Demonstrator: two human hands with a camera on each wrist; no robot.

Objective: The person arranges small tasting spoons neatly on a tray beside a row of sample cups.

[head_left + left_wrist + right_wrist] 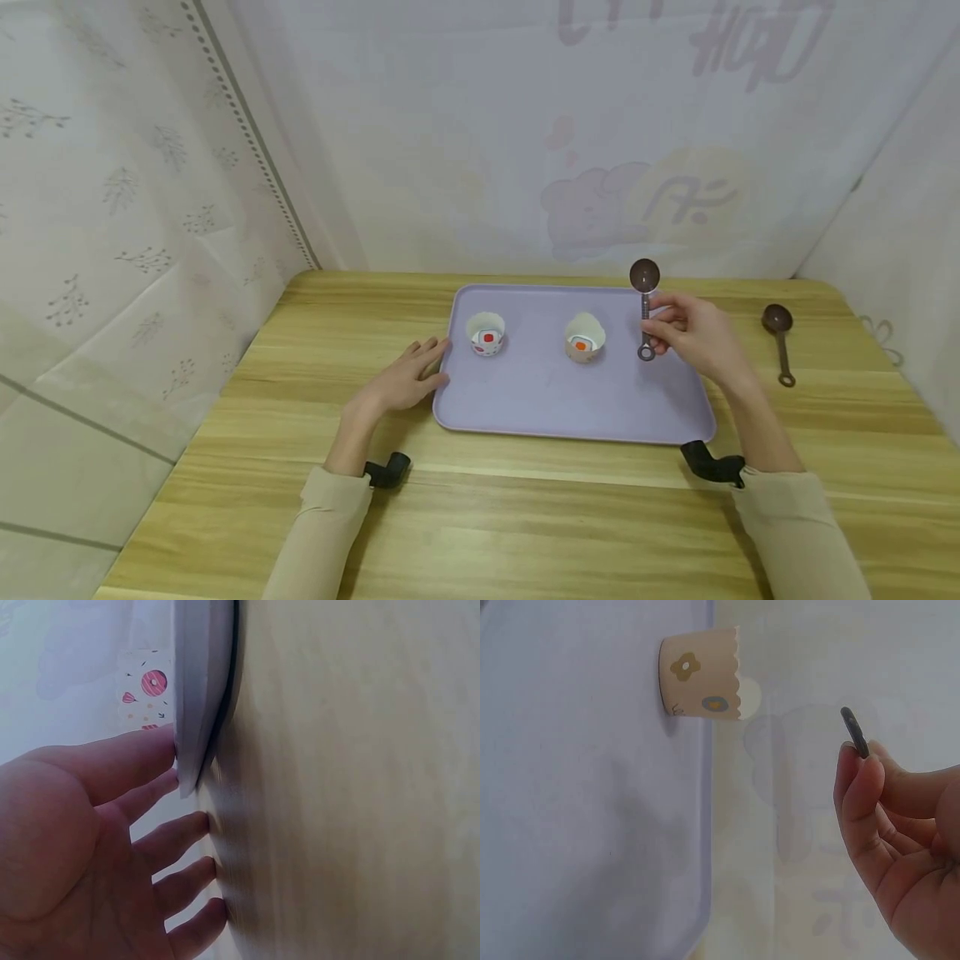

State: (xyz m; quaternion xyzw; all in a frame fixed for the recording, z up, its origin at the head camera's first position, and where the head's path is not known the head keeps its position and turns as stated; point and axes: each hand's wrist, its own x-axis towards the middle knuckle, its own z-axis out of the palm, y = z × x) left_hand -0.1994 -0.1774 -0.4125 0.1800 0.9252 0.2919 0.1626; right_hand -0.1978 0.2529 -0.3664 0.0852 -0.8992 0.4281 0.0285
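Observation:
My right hand [697, 333] pinches the handle of a brown measuring spoon [645, 277] between thumb and fingers, raised over the right part of a lilac tray [540, 408]. In the right wrist view, only the handle's end [854, 732] shows past the fingertips. At the tray's left edge my left hand [401, 379] lies with its fingers spread, thumb at the rim and other fingertips on the table. Two paper baking cups stand on the tray. The left cup [480, 323] holds something white and red; the right cup [592, 330] has something white and orange inside.
A second brown measuring spoon [777, 318] lies on the wooden table [525, 533], right of the tray. Printed white cloth [420, 150] hangs behind the table and at both sides. A black strap piece [712, 467] sits at each wrist.

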